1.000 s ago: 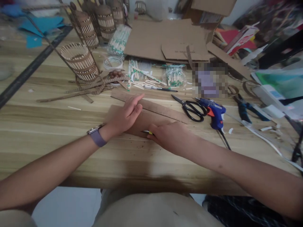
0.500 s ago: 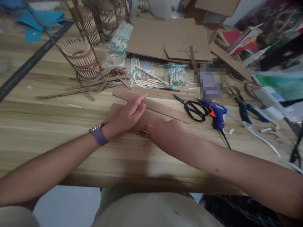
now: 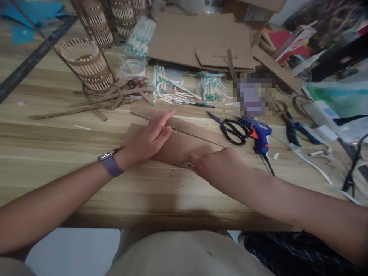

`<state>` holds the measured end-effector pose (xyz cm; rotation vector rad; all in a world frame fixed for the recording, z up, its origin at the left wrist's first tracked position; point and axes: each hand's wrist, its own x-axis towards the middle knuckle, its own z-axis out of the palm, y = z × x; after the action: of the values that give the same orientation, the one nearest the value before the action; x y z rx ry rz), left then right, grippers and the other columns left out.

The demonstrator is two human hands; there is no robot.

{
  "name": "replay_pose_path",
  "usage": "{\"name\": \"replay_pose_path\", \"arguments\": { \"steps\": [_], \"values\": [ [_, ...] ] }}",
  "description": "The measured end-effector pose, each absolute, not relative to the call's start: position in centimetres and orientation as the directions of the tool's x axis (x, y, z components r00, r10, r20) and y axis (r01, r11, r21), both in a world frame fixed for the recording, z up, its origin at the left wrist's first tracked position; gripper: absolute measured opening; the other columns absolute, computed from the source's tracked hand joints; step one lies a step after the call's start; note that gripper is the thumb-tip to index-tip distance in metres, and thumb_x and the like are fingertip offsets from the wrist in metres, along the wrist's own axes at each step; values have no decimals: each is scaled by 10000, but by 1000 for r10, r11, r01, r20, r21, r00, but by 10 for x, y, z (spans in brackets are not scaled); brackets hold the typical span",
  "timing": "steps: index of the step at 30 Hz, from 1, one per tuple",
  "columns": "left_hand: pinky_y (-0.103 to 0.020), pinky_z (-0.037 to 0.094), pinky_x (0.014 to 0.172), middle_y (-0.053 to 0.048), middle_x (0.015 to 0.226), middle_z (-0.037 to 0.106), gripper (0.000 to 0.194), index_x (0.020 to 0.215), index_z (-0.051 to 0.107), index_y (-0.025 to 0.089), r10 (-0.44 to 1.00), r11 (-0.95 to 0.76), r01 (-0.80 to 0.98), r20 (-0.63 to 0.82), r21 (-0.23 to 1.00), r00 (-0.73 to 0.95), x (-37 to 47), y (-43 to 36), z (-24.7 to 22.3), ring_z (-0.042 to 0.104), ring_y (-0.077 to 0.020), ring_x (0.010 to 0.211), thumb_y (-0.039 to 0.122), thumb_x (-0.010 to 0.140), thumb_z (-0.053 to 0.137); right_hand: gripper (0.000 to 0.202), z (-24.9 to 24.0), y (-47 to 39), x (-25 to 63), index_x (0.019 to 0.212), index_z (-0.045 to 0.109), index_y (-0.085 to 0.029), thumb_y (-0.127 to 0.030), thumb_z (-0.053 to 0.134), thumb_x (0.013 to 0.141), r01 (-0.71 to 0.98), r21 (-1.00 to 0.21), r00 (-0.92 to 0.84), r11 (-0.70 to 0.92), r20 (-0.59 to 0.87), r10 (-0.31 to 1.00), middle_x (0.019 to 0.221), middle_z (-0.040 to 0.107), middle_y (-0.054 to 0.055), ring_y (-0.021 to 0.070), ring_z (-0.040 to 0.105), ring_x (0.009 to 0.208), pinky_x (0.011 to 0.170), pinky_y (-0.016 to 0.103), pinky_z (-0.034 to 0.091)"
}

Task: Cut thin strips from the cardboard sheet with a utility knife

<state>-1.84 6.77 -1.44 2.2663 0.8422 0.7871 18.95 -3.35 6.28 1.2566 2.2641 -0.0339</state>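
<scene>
A piece of brown cardboard (image 3: pixel 179 145) lies on the wooden table under both hands, with a narrow cardboard strip (image 3: pixel 195 130) along its far side. My left hand (image 3: pixel 152 134), a watch on its wrist, presses flat on the cardboard with fingers stretched out. Closed near the right part of the cardboard's near edge, my right hand (image 3: pixel 217 163) grips a utility knife (image 3: pixel 189 165). Only the knife's blade end and a bit of yellow show; the fingers hide the rest.
Black scissors (image 3: pixel 234 130), a blue glue gun (image 3: pixel 260 136) and pliers (image 3: pixel 297 130) lie to the right. A stick-and-cardboard basket (image 3: pixel 87 67), cardboard strips (image 3: pixel 83 105), a tape roll (image 3: pixel 133 69), a pen (image 3: pixel 195 103) and bagged sticks (image 3: pixel 212 88) sit behind the hands.
My right hand has slid right along the cardboard's near edge with the knife, widening the gap to my left hand. My left hand stays on the cardboard; the whole view has shifted slightly.
</scene>
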Motion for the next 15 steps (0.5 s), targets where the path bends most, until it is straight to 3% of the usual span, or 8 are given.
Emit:
{"name": "replay_pose_path", "arguments": {
  "steps": [5,15],
  "values": [
    [-491,266,1247,-169,1580,422,568,1540,356,160,713,-631,374,317,680,626,-19,69,-16,354,-258,1492,488,1084,271,394,64,-40,210,1289,615,-216,-95,454,950,782,282,-388,556,-478,788,760,744,62,205,687,576,424,276,232],
    [-494,254,1254,-147,1593,413,576,1550,365,179,735,-597,378,294,707,611,-20,67,-15,352,-277,1493,498,1079,276,400,58,-51,232,1319,614,-258,-158,497,950,831,276,-327,484,-462,824,673,722,44,178,637,531,461,255,181]
  ]
}}
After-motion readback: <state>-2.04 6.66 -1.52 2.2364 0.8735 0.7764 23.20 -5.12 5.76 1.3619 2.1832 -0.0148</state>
